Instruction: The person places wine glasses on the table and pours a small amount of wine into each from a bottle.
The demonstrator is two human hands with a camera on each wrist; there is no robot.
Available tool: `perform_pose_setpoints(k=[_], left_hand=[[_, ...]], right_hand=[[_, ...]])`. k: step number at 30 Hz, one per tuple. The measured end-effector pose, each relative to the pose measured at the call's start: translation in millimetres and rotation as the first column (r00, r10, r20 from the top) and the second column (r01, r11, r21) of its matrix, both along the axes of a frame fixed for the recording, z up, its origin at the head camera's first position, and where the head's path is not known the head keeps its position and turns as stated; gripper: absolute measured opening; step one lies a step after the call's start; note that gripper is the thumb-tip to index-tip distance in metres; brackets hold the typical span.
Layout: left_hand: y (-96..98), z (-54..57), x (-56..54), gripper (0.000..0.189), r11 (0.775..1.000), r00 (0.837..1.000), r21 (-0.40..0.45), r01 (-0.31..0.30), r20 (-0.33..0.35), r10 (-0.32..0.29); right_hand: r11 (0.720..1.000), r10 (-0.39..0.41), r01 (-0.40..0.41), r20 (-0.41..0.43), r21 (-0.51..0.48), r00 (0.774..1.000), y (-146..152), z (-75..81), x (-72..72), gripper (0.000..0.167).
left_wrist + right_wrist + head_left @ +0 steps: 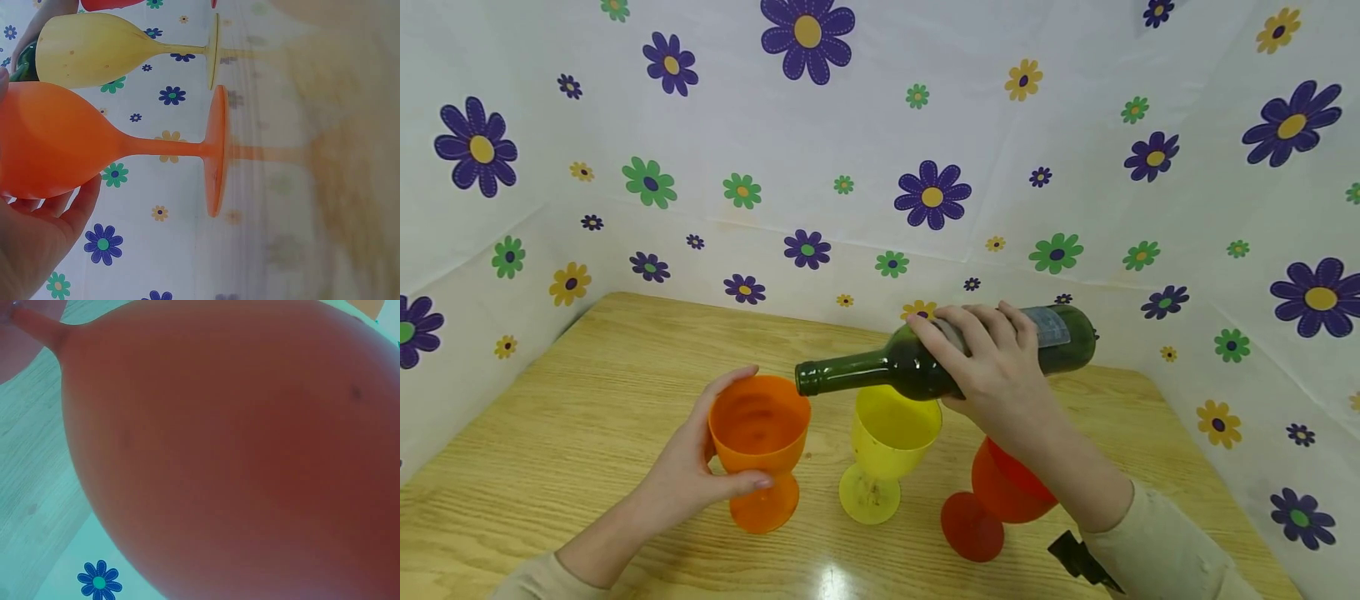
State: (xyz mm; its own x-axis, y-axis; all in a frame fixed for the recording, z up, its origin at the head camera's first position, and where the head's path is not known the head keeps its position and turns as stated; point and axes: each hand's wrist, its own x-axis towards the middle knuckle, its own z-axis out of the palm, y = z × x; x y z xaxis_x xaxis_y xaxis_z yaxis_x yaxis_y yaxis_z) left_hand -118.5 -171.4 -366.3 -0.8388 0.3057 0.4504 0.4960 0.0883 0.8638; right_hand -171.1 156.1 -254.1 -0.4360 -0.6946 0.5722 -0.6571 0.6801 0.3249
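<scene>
In the head view my right hand point(992, 367) grips a green glass wine bottle point(850, 372) around its body. The bottle lies nearly level, its mouth pointing left at the rim of an orange goblet point(763, 433). My left hand point(688, 471) holds that goblet's bowl, thumb in front and fingers behind. The left wrist view shows the orange goblet point(56, 140) upright on its foot, with fingers around the bowl. Below the bottle's neck stands a yellow goblet point(891, 442). A red goblet point(1011, 483) is partly hidden under my right forearm; its bowl fills the right wrist view.
The goblets stand on a wood-grain table point(617, 375). A white cloth with printed flowers point(850, 133) hangs behind and along both sides. A black strap piece point(1078, 558) sits by the right sleeve.
</scene>
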Motion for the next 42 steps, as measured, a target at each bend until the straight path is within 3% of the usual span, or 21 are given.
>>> perform_pose_setpoints(k=[42], left_hand=[[-1.5, -1.2, -1.5, 0.098, 1.000, 1.000, -0.025, -0.004, 0.028, 0.004]], right_hand=[[0.999, -0.004, 0.005, -0.014, 0.046, 1.000, -4.0, 0.6, 0.9, 0.088]])
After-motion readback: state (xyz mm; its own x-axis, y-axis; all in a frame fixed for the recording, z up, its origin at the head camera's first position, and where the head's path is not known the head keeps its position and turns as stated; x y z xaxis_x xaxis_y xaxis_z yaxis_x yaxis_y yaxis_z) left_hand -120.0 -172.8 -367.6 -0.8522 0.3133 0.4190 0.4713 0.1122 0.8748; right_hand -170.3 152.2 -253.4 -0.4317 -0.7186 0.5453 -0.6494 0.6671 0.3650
